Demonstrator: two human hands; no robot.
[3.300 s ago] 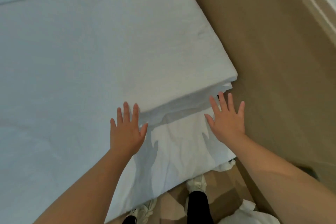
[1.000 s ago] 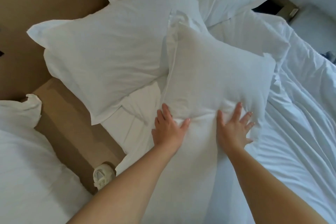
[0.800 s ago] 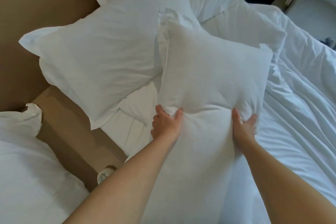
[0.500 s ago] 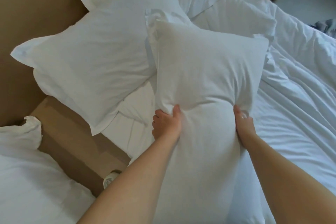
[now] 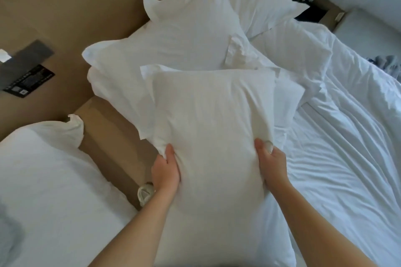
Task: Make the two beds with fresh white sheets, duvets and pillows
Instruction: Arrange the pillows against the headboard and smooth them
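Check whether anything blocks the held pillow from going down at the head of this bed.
Both hands, left and right, grip the held pillow. Two propped pillows already fill the head end against the headboard; it can only land in front of them.

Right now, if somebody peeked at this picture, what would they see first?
First they would see the big white pillow in the middle, gripped on its sides by the left hand and the right hand. Behind it, more white pillows are piled at the head of the bed against the tan headboard. To the right lies a rumpled white duvet.
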